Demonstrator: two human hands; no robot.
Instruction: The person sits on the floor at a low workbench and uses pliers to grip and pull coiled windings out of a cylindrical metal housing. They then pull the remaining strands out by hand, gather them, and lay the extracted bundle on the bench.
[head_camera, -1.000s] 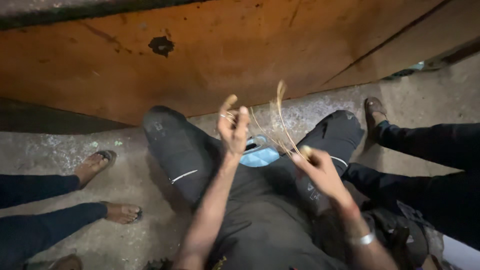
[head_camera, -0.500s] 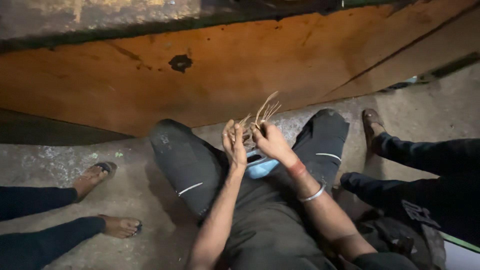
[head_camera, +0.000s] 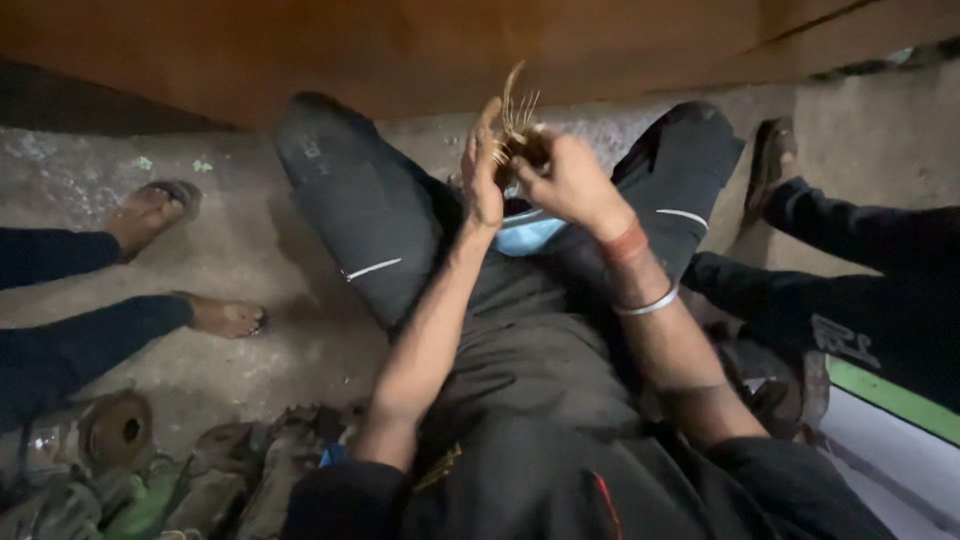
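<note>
Both hands meet in front of us, above our lap. Our left hand (head_camera: 482, 170) stands upright with the palm turned to the right, and its fingers press against the side of a small bundle of thin straw-coloured strands (head_camera: 515, 125). Our right hand (head_camera: 565, 180) is curled around the lower part of the same bundle, so the strands are gripped between the two hands and their loose tips fan out upward past the fingers. On the right wrist we see a red thread band (head_camera: 627, 243) and, just below it on the forearm, a thin silver bangle (head_camera: 650, 302).

Just under the hands, a light blue face mask (head_camera: 525, 235) lies on our lap, partly covered by the wrists. Our knees in dark trousers (head_camera: 350, 210) are spread to both sides, each trouser leg with a short white stripe. Beyond the knees a large orange-brown wooden panel (head_camera: 420, 50) fills the top of the view, and grey concrete floor (head_camera: 220, 250) lies below it.

On the left, another person's two legs in dark blue reach in, with sandalled feet (head_camera: 150, 210) resting on the floor. On the right, a different person sits in dark clothes (head_camera: 860, 280), one foot near our right knee. At the lower left, a rusty round metal part (head_camera: 115, 430) lies among dirty rags.
</note>
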